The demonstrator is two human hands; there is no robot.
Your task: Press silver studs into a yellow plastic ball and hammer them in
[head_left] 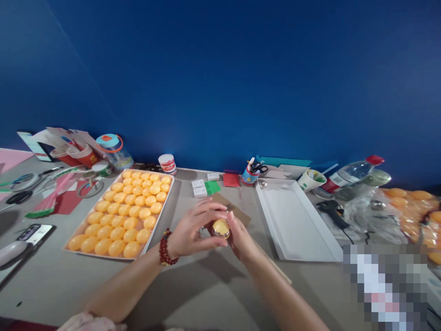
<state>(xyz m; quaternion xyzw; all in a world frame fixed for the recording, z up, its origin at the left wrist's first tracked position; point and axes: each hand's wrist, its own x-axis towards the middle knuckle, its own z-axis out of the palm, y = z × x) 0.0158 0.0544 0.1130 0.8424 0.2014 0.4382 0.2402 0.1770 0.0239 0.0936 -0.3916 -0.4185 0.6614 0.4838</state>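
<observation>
A small shiny gold ball [221, 228] is held between my two hands, above the middle of the grey table. My left hand [198, 225], with a dark red bead bracelet [166, 248] at the wrist, curls its thumb and fingers round the ball's left side. My right hand [239, 236] grips it from the right, thumb near the top; some of its fingers are hidden behind the ball. To the left lies a white tray [155, 228] with rows of orange balls [130, 223]. A shallow white tray [292, 216] lies to the right, with a small shiny round piece [262, 184] at its far corner.
Small white boxes [200, 191], green paper [212, 187] and a red packet [231, 179] lie beyond my hands. A pen cup [250, 175] stands by the blue wall. At right are a glue gun [332, 214], a bottle [351, 174] and bagged orange balls [411, 216]. A phone [36, 234] lies left.
</observation>
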